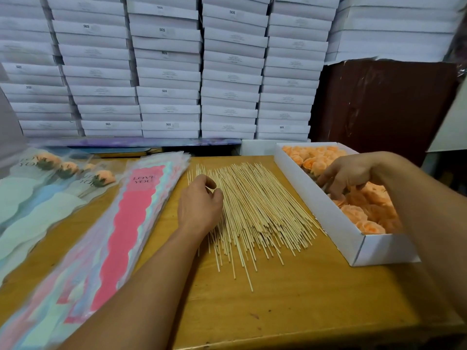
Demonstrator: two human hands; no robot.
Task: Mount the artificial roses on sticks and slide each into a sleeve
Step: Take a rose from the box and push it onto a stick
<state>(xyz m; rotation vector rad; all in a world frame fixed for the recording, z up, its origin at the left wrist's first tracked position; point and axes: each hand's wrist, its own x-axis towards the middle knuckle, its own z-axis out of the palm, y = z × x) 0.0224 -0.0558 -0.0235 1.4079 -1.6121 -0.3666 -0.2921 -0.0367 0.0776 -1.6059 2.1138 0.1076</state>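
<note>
A wide pile of thin wooden sticks (255, 208) lies in the middle of the wooden table (290, 299). My left hand (199, 205) rests on the pile's left edge, fingers curled over the sticks; whether it grips one is unclear. On the right, a long white box (326, 210) holds several orange artificial roses (364, 213). My right hand (348, 173) reaches into it with fingers spread down onto the roses. A stack of clear sleeves (131, 223) with a pink "LOVE YOU" panel lies at the left.
Finished roses in sleeves (63, 173) lie at the far left. Stacked white boxes (166, 72) form a wall behind the table. A dark brown panel (384, 104) stands at the back right. Bare tabletop shows near the front edge.
</note>
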